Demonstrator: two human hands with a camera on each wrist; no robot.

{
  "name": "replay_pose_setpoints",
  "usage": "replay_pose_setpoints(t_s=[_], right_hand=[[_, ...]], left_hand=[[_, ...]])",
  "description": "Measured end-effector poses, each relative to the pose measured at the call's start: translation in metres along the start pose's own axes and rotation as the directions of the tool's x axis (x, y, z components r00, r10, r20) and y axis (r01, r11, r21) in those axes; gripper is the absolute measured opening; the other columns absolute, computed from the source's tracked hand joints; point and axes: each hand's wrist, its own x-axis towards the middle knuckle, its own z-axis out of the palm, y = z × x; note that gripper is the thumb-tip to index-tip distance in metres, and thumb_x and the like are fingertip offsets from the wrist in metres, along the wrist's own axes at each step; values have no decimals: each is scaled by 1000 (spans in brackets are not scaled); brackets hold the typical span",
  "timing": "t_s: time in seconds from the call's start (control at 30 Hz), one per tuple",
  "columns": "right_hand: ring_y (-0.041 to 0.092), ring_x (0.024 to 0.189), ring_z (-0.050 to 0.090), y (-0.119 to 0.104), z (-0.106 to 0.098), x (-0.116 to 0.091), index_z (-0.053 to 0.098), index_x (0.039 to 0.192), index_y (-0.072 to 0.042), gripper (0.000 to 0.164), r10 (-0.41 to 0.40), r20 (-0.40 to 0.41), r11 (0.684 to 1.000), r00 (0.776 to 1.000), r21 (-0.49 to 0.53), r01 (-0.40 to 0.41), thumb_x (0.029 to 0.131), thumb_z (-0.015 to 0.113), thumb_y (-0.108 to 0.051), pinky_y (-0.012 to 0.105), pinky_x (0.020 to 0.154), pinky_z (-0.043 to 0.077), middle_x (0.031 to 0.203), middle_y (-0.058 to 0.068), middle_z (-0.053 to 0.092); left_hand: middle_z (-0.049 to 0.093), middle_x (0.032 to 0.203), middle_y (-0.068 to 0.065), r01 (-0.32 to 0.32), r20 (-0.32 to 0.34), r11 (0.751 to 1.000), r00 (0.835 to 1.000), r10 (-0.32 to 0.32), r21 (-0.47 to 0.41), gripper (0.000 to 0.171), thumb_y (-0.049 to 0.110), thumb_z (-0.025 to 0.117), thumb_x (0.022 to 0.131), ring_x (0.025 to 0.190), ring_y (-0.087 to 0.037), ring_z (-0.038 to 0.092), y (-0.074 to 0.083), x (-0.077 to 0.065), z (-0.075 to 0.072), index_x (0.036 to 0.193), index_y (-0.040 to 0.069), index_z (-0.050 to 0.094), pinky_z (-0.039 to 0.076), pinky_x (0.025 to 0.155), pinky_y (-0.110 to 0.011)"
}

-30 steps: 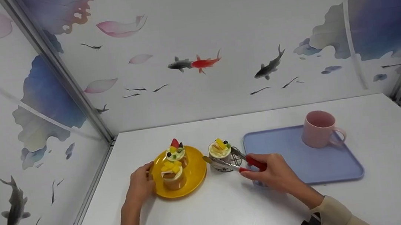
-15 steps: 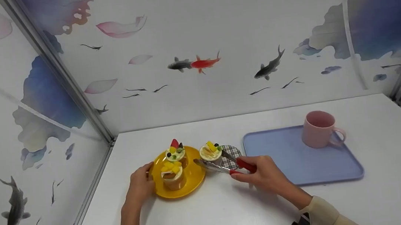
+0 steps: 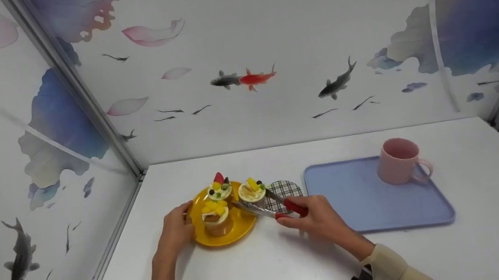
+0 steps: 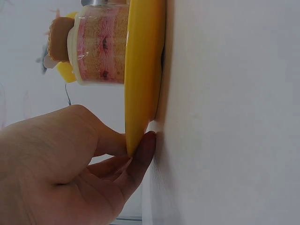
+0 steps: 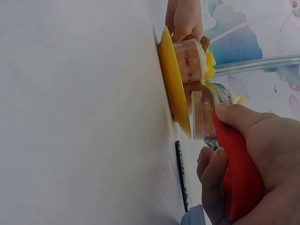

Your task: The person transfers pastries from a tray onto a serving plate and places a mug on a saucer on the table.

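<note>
My left hand [image 3: 177, 228] pinches the left rim of a yellow plate [image 3: 236, 230], thumb above and fingers below in the left wrist view. Two cake cups stand on the plate: one topped with yellow cubes [image 3: 217, 222], and behind it one with a strawberry [image 3: 219, 190]. My right hand [image 3: 319, 221] grips red-handled tongs [image 3: 297, 206]. Between the tong tips is a third cake cup [image 3: 251, 191], with yellow fruit and dark berries on cream. It overlaps the plate's right side. In the right wrist view, its layered side [image 5: 200, 115] shows close over the plate's edge.
A round checked coaster [image 3: 286, 189] lies right of the plate, partly behind the tongs. Farther right is a blue tray [image 3: 353, 203] with a pink mug [image 3: 396, 164] at its back right. White printed walls stand behind and at the left.
My right hand has moved left with the tongs, carrying the third cake cup from over the coaster to the plate's right side. More of the coaster shows. The left hand stays at the rim.
</note>
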Motion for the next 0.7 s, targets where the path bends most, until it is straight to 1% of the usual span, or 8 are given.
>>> replay_pose_setpoints(t_s=[0.13,0.27,0.37,0.57,0.63,0.7], right_hand=[[8,65,52,-1,4,2,78,131,-8,54,0,9,1000,1000,25,0,89,89,-41,15,52,35,92,0,76],[7,64,53,-2,7,5,78,129,-6,53,-6,13,999,1000,35,5,90,89,-40,15,51,37,91,1,77],[8,65,55,-4,9,7,79,128,-6,52,-3,17,999,1000,38,2,90,89,-40,16,51,39,92,1,77],[13,76,61,-6,16,10,79,126,-5,49,14,20,997,1000,74,-16,89,90,-36,17,58,51,100,5,80],[15,79,62,-6,18,11,80,125,-5,48,17,27,997,1000,77,-19,89,90,-37,18,61,53,103,5,80],[16,80,62,-7,20,11,81,120,-7,44,14,39,998,999,65,-17,90,89,-38,18,61,53,100,3,79]], left_hand=[[58,156,-26,2,2,1000,1000,-2,-4,60,-12,55,100,136,-38,63,0,-1,0,159,-2,50,54,117,-54],[57,157,-25,11,8,1000,1000,-11,-9,61,-12,56,100,135,-37,63,0,-1,0,159,-2,49,54,118,-53],[57,157,-26,4,3,1000,1000,-4,1,61,-13,56,99,136,-38,62,-1,0,0,159,-3,49,53,119,-54],[57,157,-26,-11,-1,1000,1000,11,22,62,-13,55,98,138,-40,61,-2,0,0,159,-3,50,50,121,-56],[56,158,-26,-13,1,1000,1000,13,22,61,-12,55,99,138,-40,61,-2,0,0,159,-3,49,50,121,-56],[55,159,-27,-15,2,1000,1000,15,22,60,-12,54,100,139,-41,60,-1,0,0,159,-4,49,50,121,-56]])
